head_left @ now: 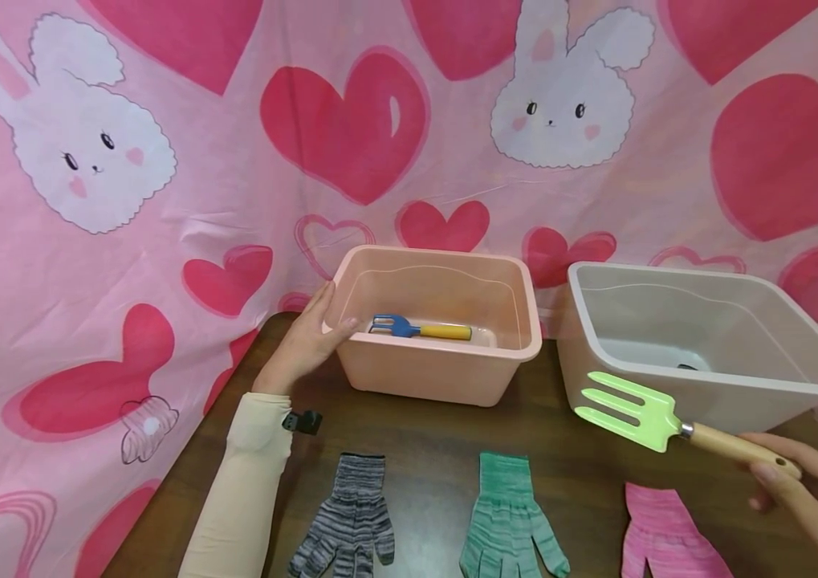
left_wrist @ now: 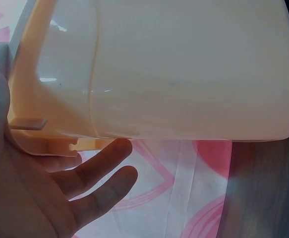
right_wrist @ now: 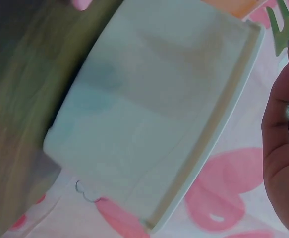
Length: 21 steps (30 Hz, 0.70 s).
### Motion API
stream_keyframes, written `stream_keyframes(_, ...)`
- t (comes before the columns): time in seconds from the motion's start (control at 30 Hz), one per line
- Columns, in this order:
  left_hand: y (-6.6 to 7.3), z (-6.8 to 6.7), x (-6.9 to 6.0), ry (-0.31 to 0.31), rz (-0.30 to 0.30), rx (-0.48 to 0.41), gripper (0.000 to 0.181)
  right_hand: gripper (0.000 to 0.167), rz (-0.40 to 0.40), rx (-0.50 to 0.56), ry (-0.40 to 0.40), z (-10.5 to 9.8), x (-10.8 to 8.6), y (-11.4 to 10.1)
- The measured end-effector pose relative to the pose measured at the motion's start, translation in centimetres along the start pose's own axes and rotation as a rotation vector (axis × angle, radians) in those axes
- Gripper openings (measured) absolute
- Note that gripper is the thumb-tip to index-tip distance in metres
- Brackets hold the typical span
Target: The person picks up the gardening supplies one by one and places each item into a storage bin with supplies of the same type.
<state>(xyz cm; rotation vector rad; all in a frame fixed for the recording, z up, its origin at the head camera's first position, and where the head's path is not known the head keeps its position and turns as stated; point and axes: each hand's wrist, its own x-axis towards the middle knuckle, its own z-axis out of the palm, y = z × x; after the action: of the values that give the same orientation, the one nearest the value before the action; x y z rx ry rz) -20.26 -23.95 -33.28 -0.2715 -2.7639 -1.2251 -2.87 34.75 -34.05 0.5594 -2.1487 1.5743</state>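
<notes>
My left hand (head_left: 307,337) holds the left front corner of a pink plastic tub (head_left: 423,371). Its thumb lies over the rim and the other fingers are along the outer side. Inside that tub lies a small hand rake (head_left: 409,327) with blue tines and a yellow handle. My right hand (head_left: 809,486) grips the wooden handle of a light green garden hand fork (head_left: 640,413). The fork is in the air in front of a grey plastic tub (head_left: 755,401), tines pointing left. A small dark thing (head_left: 687,367) shows on the grey tub's floor, too little of it to identify.
Along the near side of the brown table (head_left: 423,437) lie a dark grey striped glove (head_left: 354,514), a green glove (head_left: 510,514) and a pink glove (head_left: 669,534). A pink cloth (head_left: 235,185) with hearts and rabbits hangs behind the tubs and at the left.
</notes>
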Motion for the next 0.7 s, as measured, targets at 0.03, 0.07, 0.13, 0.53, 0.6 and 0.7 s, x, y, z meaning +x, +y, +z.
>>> stream_keyframes(0.03, 0.0, 0.0, 0.0, 0.000, -0.001, -0.001, 0.099, 0.044, 0.010, -0.074, 0.002, 0.2, 0.3, -0.2)
stream_keyframes(0.07, 0.0, 0.0, 0.0, 0.000, -0.001, -0.002, 0.099, 0.043, 0.028, -0.136, 0.006, 0.4, 0.6, -0.4)
stream_keyframes(0.13, -0.1, 0.1, 0.1, 0.002, 0.000, -0.004, 0.099, 0.042, 0.059, -0.279, -0.003, 0.6, 1.2, -0.8)
stream_keyframes(0.53, -0.1, 0.1, 0.1, 0.016, 0.003, 0.006, 0.092, 0.031, 0.108, -0.424, -0.031, 2.6, 3.6, -0.9)
stream_keyframes(0.6, -0.1, 0.1, 0.1, 0.019, 0.001, 0.000, 0.091, 0.030, 0.118, -0.422, -0.030, 2.8, 3.9, -0.7)
stream_keyframes(0.7, -0.1, 0.1, 0.1, 0.018, 0.005, 0.006, 0.091, 0.028, 0.125, -0.393, -0.038, 2.9, 4.3, -0.3)
